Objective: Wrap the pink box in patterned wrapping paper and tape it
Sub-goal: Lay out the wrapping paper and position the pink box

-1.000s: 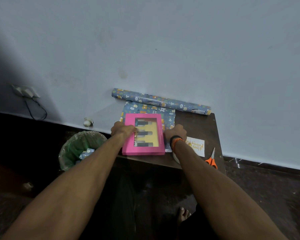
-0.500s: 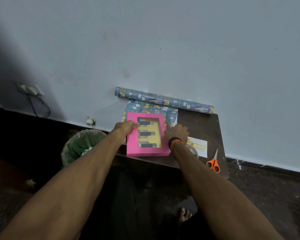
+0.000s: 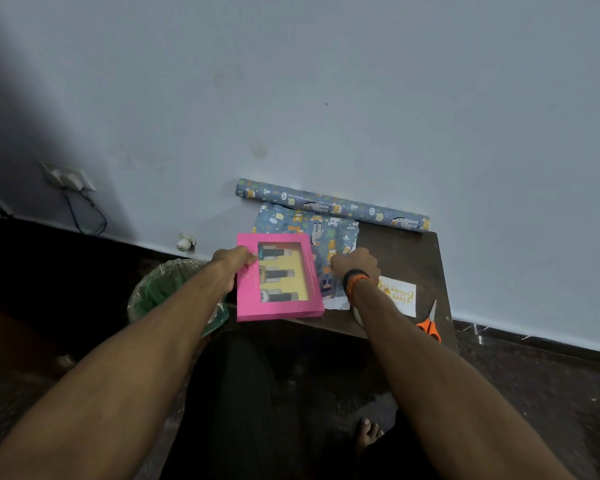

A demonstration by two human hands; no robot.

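A flat pink box with a clear window showing three bottles is lifted off the small dark table and hangs over its left edge. My left hand grips the box's left side, thumb on top. A cut sheet of blue animal-patterned wrapping paper lies on the table beside the box. My right hand, with bands on the wrist, rests on that sheet with fingers curled; whether it pinches the paper I cannot tell. A roll of the same paper lies against the wall.
Orange-handled scissors and a white birthday card lie at the table's right front. A green-lined waste bin stands left of the table. A white tape roll peeks out under my right forearm. A wall socket sits low at left.
My left hand has lifted the pink box and carried it left off the sheet, uncovering more of the paper. My right hand has stayed on the sheet.
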